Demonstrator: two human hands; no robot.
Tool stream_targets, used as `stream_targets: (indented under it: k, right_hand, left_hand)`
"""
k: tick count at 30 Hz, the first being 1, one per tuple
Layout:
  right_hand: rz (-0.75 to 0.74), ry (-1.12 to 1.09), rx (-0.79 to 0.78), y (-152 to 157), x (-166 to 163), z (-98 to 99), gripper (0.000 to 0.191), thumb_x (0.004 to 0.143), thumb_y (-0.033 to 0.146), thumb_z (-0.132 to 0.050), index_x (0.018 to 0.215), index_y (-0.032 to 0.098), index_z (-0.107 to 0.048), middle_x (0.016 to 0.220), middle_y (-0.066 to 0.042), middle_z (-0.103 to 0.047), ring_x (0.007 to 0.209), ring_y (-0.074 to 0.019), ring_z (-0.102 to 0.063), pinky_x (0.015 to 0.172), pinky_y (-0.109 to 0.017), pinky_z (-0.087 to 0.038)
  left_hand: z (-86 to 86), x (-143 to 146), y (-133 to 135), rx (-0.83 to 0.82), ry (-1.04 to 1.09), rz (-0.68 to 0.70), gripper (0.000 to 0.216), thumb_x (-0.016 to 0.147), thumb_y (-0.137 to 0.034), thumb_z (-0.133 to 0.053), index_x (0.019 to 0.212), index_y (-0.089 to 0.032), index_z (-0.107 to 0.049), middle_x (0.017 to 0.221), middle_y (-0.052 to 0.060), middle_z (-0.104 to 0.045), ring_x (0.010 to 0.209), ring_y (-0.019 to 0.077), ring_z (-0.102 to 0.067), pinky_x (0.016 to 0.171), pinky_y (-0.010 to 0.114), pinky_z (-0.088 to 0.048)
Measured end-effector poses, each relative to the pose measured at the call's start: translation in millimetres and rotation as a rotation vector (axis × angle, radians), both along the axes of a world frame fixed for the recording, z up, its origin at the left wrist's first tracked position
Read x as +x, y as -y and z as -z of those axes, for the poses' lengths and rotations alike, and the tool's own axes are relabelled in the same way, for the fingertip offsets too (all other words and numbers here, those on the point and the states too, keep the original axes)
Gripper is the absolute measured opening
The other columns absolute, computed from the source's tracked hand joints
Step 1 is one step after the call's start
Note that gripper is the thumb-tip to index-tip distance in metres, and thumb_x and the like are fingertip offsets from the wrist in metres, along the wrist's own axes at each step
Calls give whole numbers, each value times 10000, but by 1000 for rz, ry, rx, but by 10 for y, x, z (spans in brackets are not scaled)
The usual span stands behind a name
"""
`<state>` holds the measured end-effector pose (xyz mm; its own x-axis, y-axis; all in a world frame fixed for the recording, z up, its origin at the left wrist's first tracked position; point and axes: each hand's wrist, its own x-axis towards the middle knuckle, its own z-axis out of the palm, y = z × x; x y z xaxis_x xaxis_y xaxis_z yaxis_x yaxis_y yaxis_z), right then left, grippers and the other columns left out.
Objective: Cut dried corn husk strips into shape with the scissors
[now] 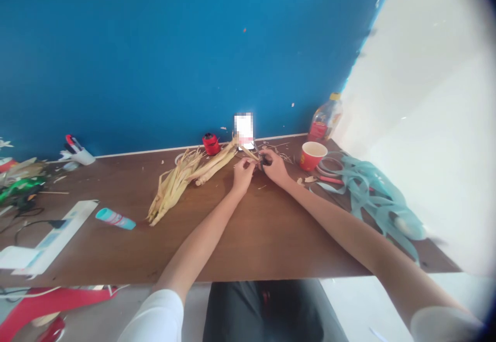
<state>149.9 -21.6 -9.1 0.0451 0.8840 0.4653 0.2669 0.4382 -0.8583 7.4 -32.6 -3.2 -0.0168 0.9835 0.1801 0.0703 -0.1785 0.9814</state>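
Both my arms reach across a brown table (248, 233) toward the blue wall. My left hand (243, 170) is closed, pinching the end of a pale dried leaf strip. My right hand (273, 165) is closed on a small dark tool, probably scissors (264, 161), right against that strip. A bundle of dried corn husks (186, 176) lies just left of my hands, fanning out toward the front left.
A red thread spool (211, 144) stands by the wall, a red paper cup (312, 155) and a plastic bottle (325, 118) to the right. Teal cut-out strips (372, 192) cover the right end. A teal tube (115, 219), white paper (50, 236) and clutter lie left.
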Motion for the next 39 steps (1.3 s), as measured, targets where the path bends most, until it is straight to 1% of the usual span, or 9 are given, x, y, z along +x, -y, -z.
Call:
stream_targets:
  k: [3, 6, 13, 18, 23, 26, 29, 33, 39]
  right_hand:
    - [21, 3, 16, -11, -2, 15, 416, 663, 206, -622, 1078, 197, -651, 903, -44, -728, 823, -213, -684, 760, -326, -529]
    - [8, 29, 11, 26, -16, -4, 412, 668, 207, -618, 1078, 206, -655, 872, -29, -723, 796, -206, -682, 736, -311, -527]
    - [57, 208, -41, 103, -29, -70, 409, 678, 202, -632, 1082, 258, -659, 756, 12, -701, 705, -206, -652, 728, -331, -523]
    - [-36, 142, -48, 100, -21, -78, 430, 679, 204, -636, 1107, 243, -641, 809, 1, -716, 757, -213, -668, 749, -332, -530]
    - [-27, 116, -18, 118, -18, -83, 428, 680, 179, -595, 1102, 245, -617, 798, 11, -708, 737, -199, -662, 726, -314, -522]
    - [-15, 105, -8, 127, -20, -91, 403, 681, 185, -593, 1080, 235, -610, 794, 8, -705, 727, -196, -659, 704, -305, -514]
    - [-4, 108, -15, 129, -23, -104, 370, 686, 215, -620, 1056, 228, -610, 822, -3, -717, 744, -200, -664, 701, -304, -507]
    - [-20, 81, -61, 116, -19, -112, 428, 657, 233, -664, 1081, 224, -609, 807, -3, -719, 743, -207, -661, 698, -313, -504]
    - [-28, 76, -67, 111, -5, -95, 445, 637, 203, -633, 1081, 225, -618, 738, 15, -700, 664, -189, -630, 639, -298, -486]
  left_hand:
    - [-4, -3, 3, -5, -16, 19, 172, 774, -238, -582, 890, -168, -687, 737, 24, -662, 628, 118, -606, 485, 175, -424]
    - [11, -8, 5, -9, -35, -4, 189, 781, -261, -580, 884, -158, -700, 759, 41, -680, 613, 123, -615, 476, 187, -438]
    - [31, -6, 25, -19, -45, -29, 154, 754, -230, -587, 795, -143, -707, 698, 52, -673, 594, 147, -624, 486, 226, -479]
    - [9, -8, 32, -47, -25, -14, 122, 741, -201, -574, 761, -155, -685, 647, 22, -646, 596, 134, -611, 522, 220, -479]
    - [-60, 24, 62, -43, 6, 18, 140, 752, -186, -576, 827, -157, -691, 704, 17, -667, 616, 120, -607, 598, 236, -515]
    - [-83, 37, 70, -71, 18, 25, 145, 762, -174, -563, 845, -157, -680, 701, 14, -662, 598, 117, -600, 594, 239, -512]
    - [-53, 27, 51, -46, 13, 9, 139, 773, -180, -548, 841, -163, -668, 709, 14, -662, 610, 119, -604, 598, 234, -505]
    - [23, -2, 9, 38, -44, -15, 161, 776, -204, -559, 846, -170, -700, 800, 37, -703, 724, 139, -636, 686, 248, -514]
    - [36, 2, -2, 60, -96, -6, 155, 766, -208, -573, 823, -179, -715, 827, 42, -714, 774, 159, -640, 728, 266, -505]
